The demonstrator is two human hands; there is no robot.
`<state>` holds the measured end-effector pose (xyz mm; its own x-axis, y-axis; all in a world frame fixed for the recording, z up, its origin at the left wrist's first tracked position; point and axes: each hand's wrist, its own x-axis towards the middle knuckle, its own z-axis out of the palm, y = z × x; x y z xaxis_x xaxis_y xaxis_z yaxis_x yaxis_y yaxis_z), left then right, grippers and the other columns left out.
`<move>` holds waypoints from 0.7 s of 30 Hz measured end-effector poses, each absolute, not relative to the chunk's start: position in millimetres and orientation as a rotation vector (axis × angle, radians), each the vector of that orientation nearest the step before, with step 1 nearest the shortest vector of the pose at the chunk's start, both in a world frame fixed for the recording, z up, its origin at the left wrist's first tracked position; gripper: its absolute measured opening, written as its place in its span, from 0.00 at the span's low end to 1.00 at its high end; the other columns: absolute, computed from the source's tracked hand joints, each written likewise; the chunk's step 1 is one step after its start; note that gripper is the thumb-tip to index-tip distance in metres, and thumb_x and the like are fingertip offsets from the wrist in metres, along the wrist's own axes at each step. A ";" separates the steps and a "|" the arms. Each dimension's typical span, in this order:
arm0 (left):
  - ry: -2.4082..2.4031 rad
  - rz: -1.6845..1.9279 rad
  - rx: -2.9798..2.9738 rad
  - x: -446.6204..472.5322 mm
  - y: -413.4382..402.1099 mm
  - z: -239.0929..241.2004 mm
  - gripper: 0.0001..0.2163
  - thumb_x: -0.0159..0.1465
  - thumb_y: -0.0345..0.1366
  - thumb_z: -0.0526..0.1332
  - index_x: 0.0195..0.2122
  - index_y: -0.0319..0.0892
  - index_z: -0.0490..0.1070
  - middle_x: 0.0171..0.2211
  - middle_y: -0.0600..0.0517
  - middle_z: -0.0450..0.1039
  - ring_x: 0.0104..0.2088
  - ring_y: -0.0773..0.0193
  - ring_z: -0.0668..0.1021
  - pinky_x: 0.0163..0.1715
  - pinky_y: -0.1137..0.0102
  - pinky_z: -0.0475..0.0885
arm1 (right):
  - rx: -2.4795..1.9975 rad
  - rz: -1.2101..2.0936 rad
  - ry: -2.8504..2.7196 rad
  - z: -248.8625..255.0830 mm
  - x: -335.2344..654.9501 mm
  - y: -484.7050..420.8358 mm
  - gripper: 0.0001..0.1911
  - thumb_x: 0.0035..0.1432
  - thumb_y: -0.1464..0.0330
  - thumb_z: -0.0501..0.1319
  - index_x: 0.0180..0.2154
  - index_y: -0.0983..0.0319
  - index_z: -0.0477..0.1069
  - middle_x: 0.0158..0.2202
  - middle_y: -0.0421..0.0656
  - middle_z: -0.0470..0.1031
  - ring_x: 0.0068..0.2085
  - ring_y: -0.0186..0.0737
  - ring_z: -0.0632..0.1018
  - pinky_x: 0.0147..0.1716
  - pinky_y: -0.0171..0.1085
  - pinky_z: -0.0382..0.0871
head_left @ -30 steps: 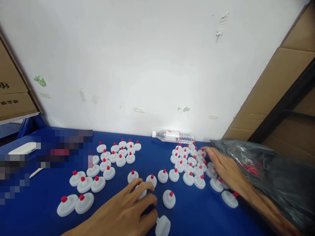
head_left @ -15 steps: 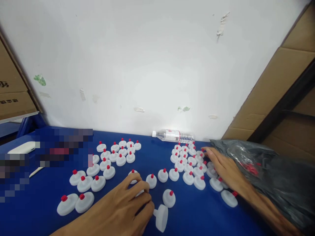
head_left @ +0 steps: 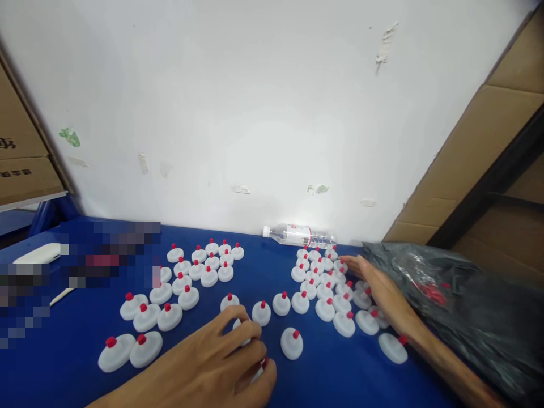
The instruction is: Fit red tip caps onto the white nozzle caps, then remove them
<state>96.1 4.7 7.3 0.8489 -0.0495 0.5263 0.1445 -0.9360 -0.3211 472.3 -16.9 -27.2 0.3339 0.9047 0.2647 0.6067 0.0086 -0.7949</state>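
Tipped cap (head_left: 260,368) now under L hand (head_left: 208,368), gripped; R hand (head_left: 380,292) flat, fingers (head_left: 351,262) wide; 1 bottle (head_left: 295,234), 1 bag (head_left: 463,300).

Looks like a small assembly/packing workshop, not a home: dozens of identical white round plastic caps w/ red nozzle tips (head_left: 292,343) laid out in batches on blue cloth-covered worktable (head_left: 259,277), brown cardboard shipping cartons (head_left: 488,153) stacked L & R, crumpled black plastic bag (head_left: 459,306), bare scuffed white wall (head_left: 255,113) w/ tape scraps

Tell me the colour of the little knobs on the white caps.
Red. The knobs show best in the head view, atop the white caps.
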 end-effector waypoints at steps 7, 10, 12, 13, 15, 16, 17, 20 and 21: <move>-0.085 -0.819 -2.662 97.8 0.7 6.6 0.10 0.69 0.23 0.61 0.47 0.42 0.75 0.30 0.54 0.76 0.35 0.59 0.77 0.51 0.58 0.75 | -1.592 0.527 -1.280 -36.0 468.0 -12.0 0.35 0.71 0.40 0.48 0.55 0.56 0.80 0.59 0.48 0.80 0.63 0.54 0.77 0.68 0.55 0.64; -0.113 -0.865 -2.681 96.6 0.9 6.9 0.12 0.69 0.22 0.59 0.48 0.43 0.75 0.33 0.54 0.78 0.36 0.58 0.76 0.52 0.57 0.73 | -1.581 0.572 -1.270 -35.6 465.6 -12.4 0.34 0.71 0.40 0.48 0.56 0.55 0.80 0.61 0.47 0.78 0.65 0.53 0.76 0.69 0.55 0.61; -0.105 -0.899 -2.686 95.7 1.9 6.7 0.12 0.69 0.22 0.59 0.48 0.43 0.76 0.35 0.53 0.79 0.38 0.58 0.77 0.53 0.57 0.72 | -1.575 0.599 -1.277 -33.7 462.8 -13.7 0.33 0.72 0.41 0.48 0.57 0.53 0.79 0.63 0.46 0.77 0.66 0.52 0.75 0.70 0.55 0.59; -0.093 -0.903 -2.690 95.2 2.5 6.5 0.11 0.70 0.23 0.59 0.48 0.43 0.76 0.35 0.52 0.80 0.39 0.57 0.77 0.53 0.57 0.72 | -1.576 0.609 -1.280 -32.6 460.9 -14.6 0.33 0.72 0.41 0.48 0.57 0.53 0.79 0.63 0.46 0.76 0.66 0.52 0.74 0.70 0.57 0.58; -0.106 -0.868 -2.715 94.7 4.1 5.8 0.10 0.70 0.27 0.60 0.50 0.42 0.76 0.37 0.50 0.80 0.42 0.56 0.77 0.54 0.56 0.73 | -1.584 0.627 -1.286 -30.7 456.2 -16.6 0.33 0.72 0.41 0.47 0.59 0.51 0.78 0.64 0.46 0.75 0.67 0.53 0.74 0.69 0.59 0.59; -0.113 -0.865 -2.722 94.7 4.8 5.4 0.10 0.70 0.28 0.61 0.51 0.42 0.76 0.38 0.50 0.80 0.42 0.55 0.77 0.53 0.56 0.74 | -1.588 0.634 -1.290 -30.1 453.3 -17.6 0.33 0.72 0.41 0.47 0.60 0.51 0.77 0.64 0.47 0.75 0.67 0.54 0.73 0.68 0.60 0.60; -0.120 -0.867 -2.728 94.9 5.4 5.0 0.10 0.70 0.29 0.61 0.51 0.42 0.76 0.38 0.50 0.80 0.42 0.55 0.77 0.52 0.56 0.75 | -1.590 0.640 -1.296 -29.7 450.2 -18.5 0.34 0.72 0.41 0.46 0.61 0.51 0.76 0.65 0.47 0.75 0.67 0.54 0.73 0.68 0.60 0.60; -0.130 -0.915 -2.728 95.7 5.6 5.2 0.10 0.68 0.28 0.61 0.50 0.41 0.76 0.36 0.50 0.79 0.40 0.56 0.77 0.51 0.56 0.76 | -1.587 0.650 -1.319 -29.4 438.2 -19.5 0.35 0.72 0.40 0.45 0.63 0.52 0.74 0.65 0.48 0.74 0.67 0.53 0.72 0.69 0.60 0.57; -0.137 -0.922 -2.729 95.7 4.9 6.4 0.11 0.69 0.27 0.61 0.50 0.40 0.76 0.36 0.50 0.78 0.40 0.56 0.77 0.52 0.55 0.76 | -1.585 0.652 -1.326 -29.5 433.1 -19.0 0.35 0.72 0.40 0.45 0.63 0.51 0.74 0.66 0.47 0.74 0.68 0.52 0.72 0.70 0.60 0.56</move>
<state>95.7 4.9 6.4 0.7944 0.0067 0.6074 0.1700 -0.9625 -0.2117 433.1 -19.0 -29.5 0.2741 0.9478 0.1632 0.4499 0.0236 -0.8928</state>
